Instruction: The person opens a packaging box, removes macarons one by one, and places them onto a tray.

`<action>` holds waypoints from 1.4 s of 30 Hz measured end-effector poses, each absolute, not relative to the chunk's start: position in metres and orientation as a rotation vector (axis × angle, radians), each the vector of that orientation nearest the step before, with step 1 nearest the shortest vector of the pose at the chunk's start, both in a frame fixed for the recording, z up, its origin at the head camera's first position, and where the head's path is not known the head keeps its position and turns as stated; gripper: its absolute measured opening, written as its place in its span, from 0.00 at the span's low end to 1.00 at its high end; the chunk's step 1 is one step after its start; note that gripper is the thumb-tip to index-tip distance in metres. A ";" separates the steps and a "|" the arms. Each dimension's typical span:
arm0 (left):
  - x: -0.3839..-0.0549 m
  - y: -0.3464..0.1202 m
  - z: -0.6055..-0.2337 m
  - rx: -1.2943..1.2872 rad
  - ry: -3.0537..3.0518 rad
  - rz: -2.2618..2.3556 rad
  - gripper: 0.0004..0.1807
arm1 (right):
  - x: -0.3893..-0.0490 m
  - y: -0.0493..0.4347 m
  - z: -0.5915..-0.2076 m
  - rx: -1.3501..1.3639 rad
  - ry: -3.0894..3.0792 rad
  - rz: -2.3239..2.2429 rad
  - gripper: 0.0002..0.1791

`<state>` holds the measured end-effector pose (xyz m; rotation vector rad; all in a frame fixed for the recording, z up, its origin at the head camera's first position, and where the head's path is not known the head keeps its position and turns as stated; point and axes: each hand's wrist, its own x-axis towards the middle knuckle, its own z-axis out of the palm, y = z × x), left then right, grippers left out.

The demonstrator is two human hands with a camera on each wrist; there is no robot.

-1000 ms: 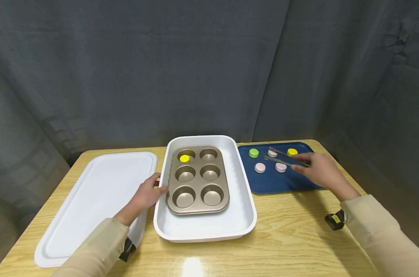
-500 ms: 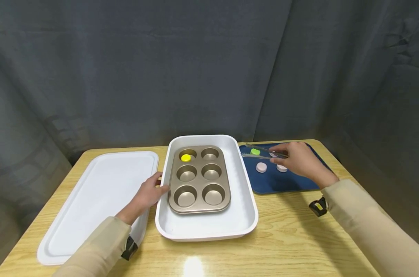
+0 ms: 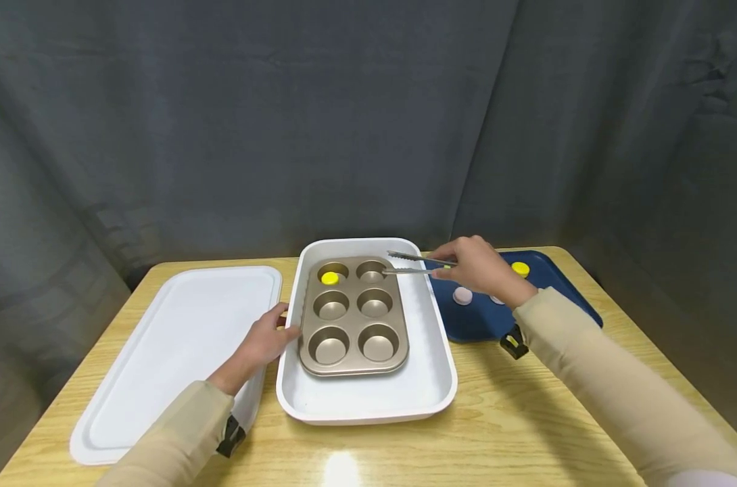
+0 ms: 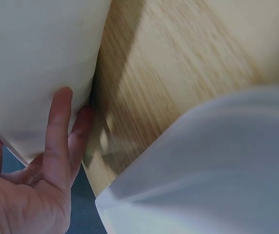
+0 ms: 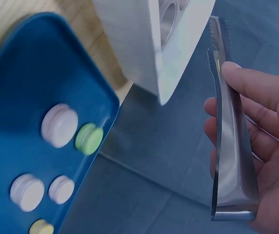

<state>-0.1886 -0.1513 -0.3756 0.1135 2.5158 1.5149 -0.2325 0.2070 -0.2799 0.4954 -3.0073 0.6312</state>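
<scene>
My right hand [image 3: 481, 267] holds metal serrated tongs [image 3: 414, 263] over the far right cup of a bronze muffin tin [image 3: 353, 314]. The tongs' tips stand apart, and I make out no macaron between them. A yellow macaron [image 3: 329, 278] sits in the far left cup. The tin lies inside a deep white tub [image 3: 368, 399]. My left hand [image 3: 264, 341] grips the tub's left wall, thumb over the rim and fingers against the outside. On a blue tray [image 5: 12, 92] lie pink macarons [image 5: 60, 125], a green macaron [image 5: 89, 139] and another yellow macaron [image 3: 520, 269].
A flat white lid-like tray [image 3: 180, 352] lies left of the tub, partly under the left forearm. Everything stands on a wooden table [image 3: 466, 433]. A dark grey curtain [image 3: 283, 122] hangs behind it.
My right hand has carried the tongs leftward from above the blue tray to above the muffin tin. The left hand keeps its hold on the tub.
</scene>
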 end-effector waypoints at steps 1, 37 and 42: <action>-0.188 -0.151 -0.376 0.110 2.518 1.514 0.26 | -0.235 0.203 -0.280 0.517 -3.002 0.634 0.19; -0.185 -0.145 -0.378 0.114 2.521 1.556 0.26 | -0.287 0.109 -0.306 0.657 -3.078 0.400 0.14; -0.185 -0.144 -0.377 0.113 2.530 1.558 0.26 | -0.292 0.101 -0.311 0.667 -3.074 0.395 0.12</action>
